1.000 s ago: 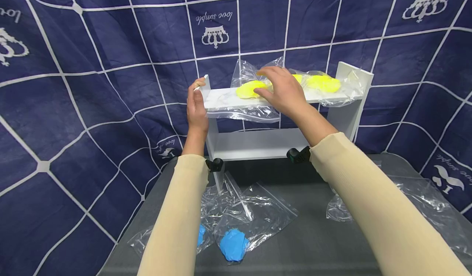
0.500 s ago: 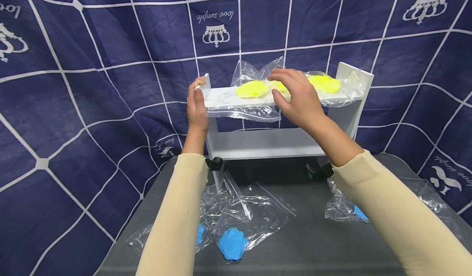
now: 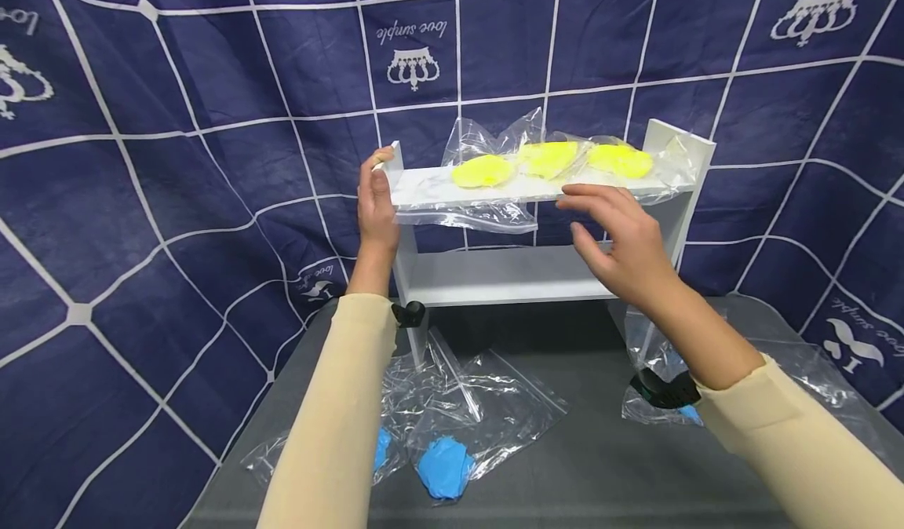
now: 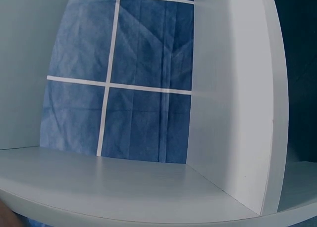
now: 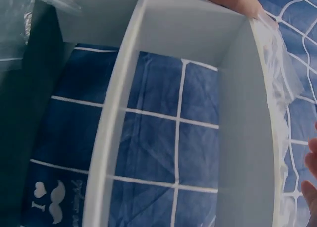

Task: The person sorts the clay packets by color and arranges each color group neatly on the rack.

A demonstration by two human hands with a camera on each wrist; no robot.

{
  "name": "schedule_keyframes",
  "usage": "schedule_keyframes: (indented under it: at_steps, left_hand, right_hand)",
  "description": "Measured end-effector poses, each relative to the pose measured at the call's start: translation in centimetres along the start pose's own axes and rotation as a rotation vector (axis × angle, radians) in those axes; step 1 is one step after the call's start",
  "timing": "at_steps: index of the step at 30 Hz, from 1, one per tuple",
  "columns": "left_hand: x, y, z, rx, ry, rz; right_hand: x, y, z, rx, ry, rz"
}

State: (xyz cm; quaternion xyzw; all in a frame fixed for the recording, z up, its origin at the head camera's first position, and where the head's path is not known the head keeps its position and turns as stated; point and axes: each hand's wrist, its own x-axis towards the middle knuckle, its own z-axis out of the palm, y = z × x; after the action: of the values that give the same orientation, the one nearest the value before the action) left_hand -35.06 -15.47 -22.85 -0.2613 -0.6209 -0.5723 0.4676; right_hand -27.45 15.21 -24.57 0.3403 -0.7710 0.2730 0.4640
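Observation:
A white two-tier shelf (image 3: pixel 508 274) stands on the table. My left hand (image 3: pixel 377 207) grips the top of its left side panel, thumb in front. On the upper board, three flat yellow lumps lie in clear zip bags: a left one (image 3: pixel 483 171), a middle one (image 3: pixel 547 158) and a right one (image 3: pixel 620 160). One bag's zip edge (image 3: pixel 487 219) hangs over the board's front. My right hand (image 3: pixel 621 238) is in the air before the upper board, fingers loosely bent and holding nothing. Its fingertips (image 5: pixel 311 158) show at the right wrist view's edge.
On the dark grey table (image 3: pixel 565 474), a blue lump (image 3: pixel 446 468) lies in a clear zip bag (image 3: pixel 508 403), left of centre. More clear bags (image 3: pixel 812 364) lie at the right, with some blue showing. A navy cloth (image 3: pixel 282 58) with white lines hangs behind.
My right hand has moved right, down and back from the yellow lumps, uncovering the middle one. The left hand keeps its hold on the shelf's side panel.

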Motion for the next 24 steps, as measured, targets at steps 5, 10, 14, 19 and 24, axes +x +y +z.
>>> schedule_keyframes:
  at_steps: [5,10,14,19,24]
  left_hand:
    - [-0.2,-0.1,0.0,0.001,0.000,0.024]
    - [-0.1,-0.3,0.1,-0.022,0.006,0.032]
    - [0.0,-0.4,0.1,-0.029,0.003,0.018]
    - [0.0,-0.6,0.1,-0.017,0.002,0.024]
    - [0.1,-0.8,0.1,-0.031,-0.003,0.022]
  right_hand:
    - [-2.4,0.3,-1.9,-0.019,0.005,0.040]
    - [-4.7,0.9,-3.7,-0.035,0.031,0.090]
    - [-6.9,1.4,-5.0,-0.059,0.000,0.176]
    - [-9.9,2.5,-6.5,-0.064,-0.077,0.272]
    - [-12.6,3.9,-7.3,-0.042,-0.108,0.325]
